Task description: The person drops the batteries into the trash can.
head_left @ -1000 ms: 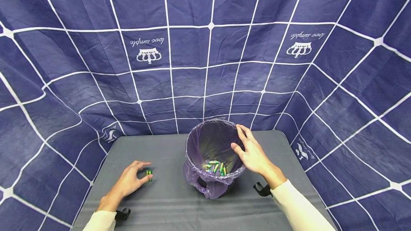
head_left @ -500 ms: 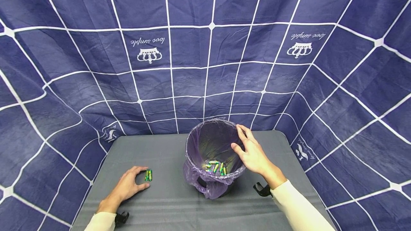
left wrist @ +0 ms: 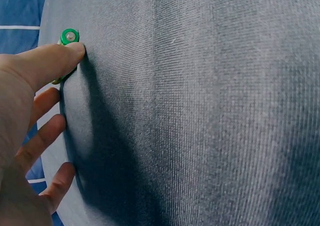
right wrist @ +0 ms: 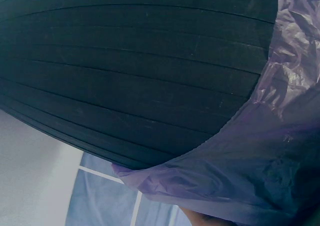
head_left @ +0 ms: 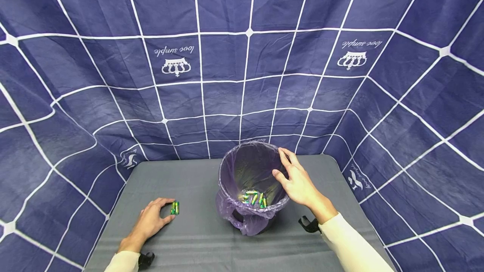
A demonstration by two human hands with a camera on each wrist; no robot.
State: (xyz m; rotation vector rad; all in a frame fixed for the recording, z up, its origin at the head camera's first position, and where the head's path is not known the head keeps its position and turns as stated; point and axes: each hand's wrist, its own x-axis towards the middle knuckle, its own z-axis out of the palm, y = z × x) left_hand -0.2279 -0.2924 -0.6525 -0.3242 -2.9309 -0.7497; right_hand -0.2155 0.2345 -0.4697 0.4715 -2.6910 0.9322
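Observation:
Two small green-and-gold batteries (head_left: pixel 175 207) lie side by side on the grey table at the left. My left hand (head_left: pixel 149 219) pinches them end to end between thumb and forefinger. In the left wrist view the thumb (left wrist: pixel 70 56) covers part of one battery (left wrist: pixel 70 35), and the other fingers are spread. My right hand (head_left: pixel 300 184) rests on the right rim of a trash can (head_left: pixel 240 163) lined with a purple bag (head_left: pixel 253 223). Its visible fingers look fairly straight, the thumb over the opening. The right wrist view shows mostly the can's dark ribbed outside (right wrist: pixel 130 86).
Several more green-and-gold batteries (head_left: pixel 254 198) lie at the bottom of the can. The grey table (head_left: pixel 193 242) is walled at the back and sides by a blue cloth with white lines (head_left: pixel 223 58). Black straps (head_left: pixel 309 224) are on both wrists.
My left hand has drawn back slightly from above the batteries, and its thumb and forefinger have come to their ends. The right hand and trash can stay in place.

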